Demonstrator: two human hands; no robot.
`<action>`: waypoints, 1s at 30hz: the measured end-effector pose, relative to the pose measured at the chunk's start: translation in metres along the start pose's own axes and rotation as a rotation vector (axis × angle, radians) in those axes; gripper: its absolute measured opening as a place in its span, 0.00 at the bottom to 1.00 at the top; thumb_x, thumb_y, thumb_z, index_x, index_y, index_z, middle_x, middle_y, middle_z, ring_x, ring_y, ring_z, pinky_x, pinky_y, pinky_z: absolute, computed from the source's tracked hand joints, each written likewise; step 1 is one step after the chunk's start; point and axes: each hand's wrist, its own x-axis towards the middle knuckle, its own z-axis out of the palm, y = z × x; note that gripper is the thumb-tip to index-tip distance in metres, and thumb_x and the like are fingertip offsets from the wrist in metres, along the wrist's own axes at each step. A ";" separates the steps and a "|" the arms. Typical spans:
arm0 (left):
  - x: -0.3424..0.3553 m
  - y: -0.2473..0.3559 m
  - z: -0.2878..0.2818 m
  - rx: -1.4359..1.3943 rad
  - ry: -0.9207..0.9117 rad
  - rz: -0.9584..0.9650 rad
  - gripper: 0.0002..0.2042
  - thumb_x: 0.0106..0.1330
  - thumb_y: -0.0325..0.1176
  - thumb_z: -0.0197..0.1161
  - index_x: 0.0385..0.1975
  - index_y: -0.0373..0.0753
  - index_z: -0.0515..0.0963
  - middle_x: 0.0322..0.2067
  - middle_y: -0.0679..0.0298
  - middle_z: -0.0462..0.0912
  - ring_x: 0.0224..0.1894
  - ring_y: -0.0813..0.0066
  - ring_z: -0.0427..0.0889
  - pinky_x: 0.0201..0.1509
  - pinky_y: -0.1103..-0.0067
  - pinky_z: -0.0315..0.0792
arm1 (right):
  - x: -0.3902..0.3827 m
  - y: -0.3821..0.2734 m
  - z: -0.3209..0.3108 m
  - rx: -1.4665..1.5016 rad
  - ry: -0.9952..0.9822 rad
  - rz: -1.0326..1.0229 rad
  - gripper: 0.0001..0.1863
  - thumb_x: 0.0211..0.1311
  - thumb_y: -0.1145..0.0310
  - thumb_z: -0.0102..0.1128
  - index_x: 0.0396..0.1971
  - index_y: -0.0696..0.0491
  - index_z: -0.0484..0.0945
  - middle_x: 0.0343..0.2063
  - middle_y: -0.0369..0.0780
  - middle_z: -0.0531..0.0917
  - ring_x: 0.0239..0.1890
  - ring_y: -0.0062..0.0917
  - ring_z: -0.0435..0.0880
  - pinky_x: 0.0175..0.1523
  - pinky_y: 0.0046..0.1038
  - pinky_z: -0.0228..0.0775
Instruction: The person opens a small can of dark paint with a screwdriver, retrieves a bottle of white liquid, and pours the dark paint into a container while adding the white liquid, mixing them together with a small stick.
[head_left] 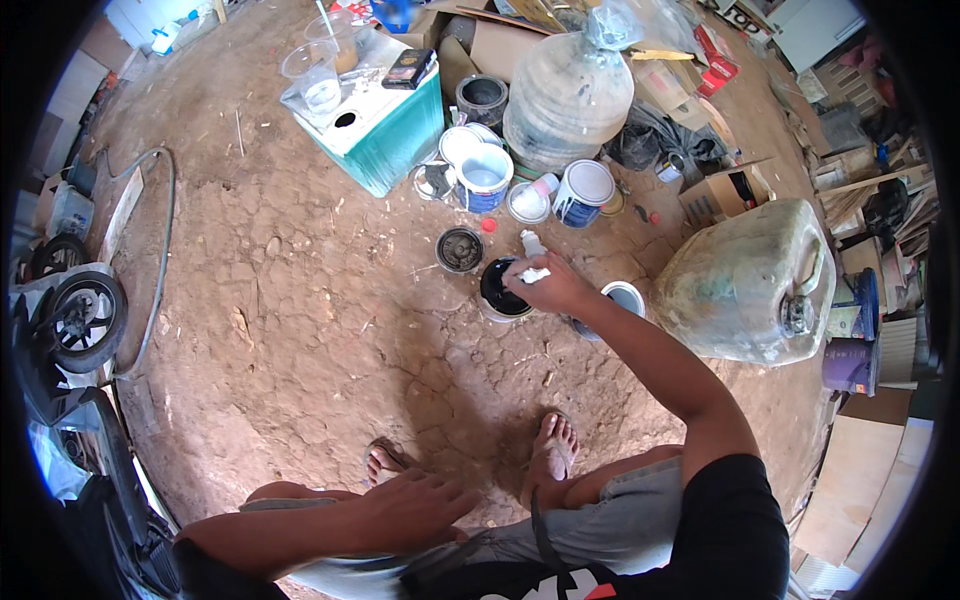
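My right hand [548, 287] reaches over an uncovered can of black paint [497, 292] on the dirt floor. Its fingers are closed at the can's rim, with a small white thing [534, 275] showing among them; its kind is too small to tell. Just beyond the hand is a small whitish bottle [532, 243]. Left of the can lies a round, dark-stained lid [460, 250]. Partly behind my right forearm stands another can [625, 296], greyish inside. My left hand [425, 508] is over my lap, empty, its fingers stretched out.
Several paint cans [484, 172] and a red cap [488, 225] are beyond my hand. A teal box [385, 145] with plastic cups stands back left, a big cloudy container [570, 105] behind the cans, a large jerrycan [740, 285] at right. A motorbike wheel [85, 318] is far left.
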 end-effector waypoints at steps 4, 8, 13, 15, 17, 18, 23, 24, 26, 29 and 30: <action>-0.002 -0.002 0.001 -0.092 0.039 0.043 0.27 0.66 0.50 0.54 0.58 0.37 0.65 0.49 0.51 0.75 0.51 0.52 0.77 0.53 0.61 0.70 | 0.002 0.005 -0.005 -0.199 -0.084 0.130 0.12 0.58 0.58 0.57 0.30 0.49 0.83 0.31 0.46 0.84 0.39 0.40 0.83 0.45 0.38 0.73; 0.003 -0.018 0.043 0.129 0.196 0.138 0.26 0.66 0.49 0.54 0.57 0.37 0.67 0.50 0.51 0.75 0.52 0.53 0.77 0.52 0.62 0.71 | 0.015 0.024 -0.004 -0.370 -0.119 0.068 0.16 0.60 0.54 0.53 0.31 0.50 0.83 0.31 0.49 0.84 0.37 0.44 0.83 0.44 0.44 0.73; 0.010 -0.010 0.030 0.072 0.177 0.114 0.25 0.65 0.48 0.54 0.56 0.37 0.68 0.50 0.50 0.76 0.51 0.53 0.77 0.52 0.62 0.70 | 0.003 0.021 0.018 -0.187 0.147 -0.164 0.12 0.57 0.56 0.60 0.37 0.46 0.83 0.34 0.43 0.85 0.40 0.39 0.83 0.49 0.40 0.74; 0.008 -0.008 0.027 0.056 0.153 0.080 0.25 0.65 0.48 0.55 0.56 0.37 0.69 0.50 0.50 0.76 0.51 0.53 0.77 0.52 0.62 0.70 | 0.003 -0.001 0.007 -0.041 0.006 -0.054 0.12 0.56 0.55 0.61 0.36 0.45 0.84 0.35 0.43 0.85 0.41 0.38 0.84 0.50 0.38 0.75; 0.005 -0.008 0.025 0.050 0.146 0.057 0.25 0.64 0.47 0.55 0.56 0.37 0.69 0.50 0.50 0.76 0.52 0.53 0.77 0.53 0.62 0.70 | 0.000 -0.016 -0.003 -0.079 -0.170 0.137 0.13 0.55 0.54 0.61 0.35 0.45 0.85 0.35 0.43 0.85 0.40 0.38 0.84 0.49 0.37 0.75; 0.005 -0.008 0.025 0.050 0.144 0.055 0.25 0.64 0.47 0.55 0.56 0.37 0.69 0.51 0.50 0.75 0.52 0.52 0.76 0.53 0.62 0.70 | 0.002 -0.015 -0.006 -0.160 -0.121 0.103 0.15 0.55 0.52 0.60 0.35 0.46 0.84 0.35 0.44 0.85 0.40 0.39 0.84 0.49 0.37 0.75; 0.004 -0.006 0.021 0.049 0.141 0.048 0.25 0.63 0.46 0.56 0.56 0.37 0.69 0.51 0.50 0.75 0.52 0.52 0.76 0.54 0.62 0.70 | 0.014 -0.010 -0.013 -0.402 -0.029 0.087 0.20 0.55 0.49 0.58 0.34 0.52 0.83 0.34 0.49 0.84 0.39 0.44 0.84 0.48 0.38 0.75; 0.003 -0.006 0.021 0.048 0.140 0.043 0.25 0.62 0.45 0.57 0.56 0.38 0.70 0.51 0.50 0.75 0.53 0.52 0.76 0.54 0.62 0.69 | 0.017 -0.015 -0.010 -0.404 -0.056 0.125 0.20 0.56 0.49 0.58 0.33 0.53 0.83 0.33 0.49 0.84 0.39 0.44 0.84 0.48 0.38 0.75; 0.004 -0.005 0.022 0.047 0.135 0.048 0.25 0.62 0.45 0.57 0.56 0.38 0.70 0.51 0.50 0.75 0.53 0.51 0.75 0.54 0.62 0.69 | 0.012 -0.023 -0.006 -0.389 0.038 -0.045 0.20 0.56 0.49 0.58 0.32 0.52 0.84 0.32 0.48 0.85 0.38 0.43 0.84 0.48 0.38 0.76; 0.009 -0.010 0.023 0.057 0.137 0.075 0.25 0.61 0.44 0.58 0.56 0.38 0.70 0.52 0.50 0.75 0.53 0.51 0.75 0.55 0.62 0.69 | 0.007 -0.007 0.002 -0.153 0.052 -0.156 0.18 0.56 0.50 0.58 0.31 0.50 0.84 0.31 0.45 0.85 0.38 0.40 0.84 0.47 0.37 0.76; 0.009 -0.010 0.022 0.062 0.133 0.086 0.25 0.61 0.44 0.58 0.56 0.38 0.70 0.52 0.50 0.75 0.53 0.51 0.75 0.55 0.62 0.69 | 0.007 0.002 0.007 -0.030 0.037 -0.172 0.18 0.57 0.50 0.58 0.31 0.50 0.85 0.30 0.44 0.85 0.38 0.39 0.84 0.46 0.37 0.76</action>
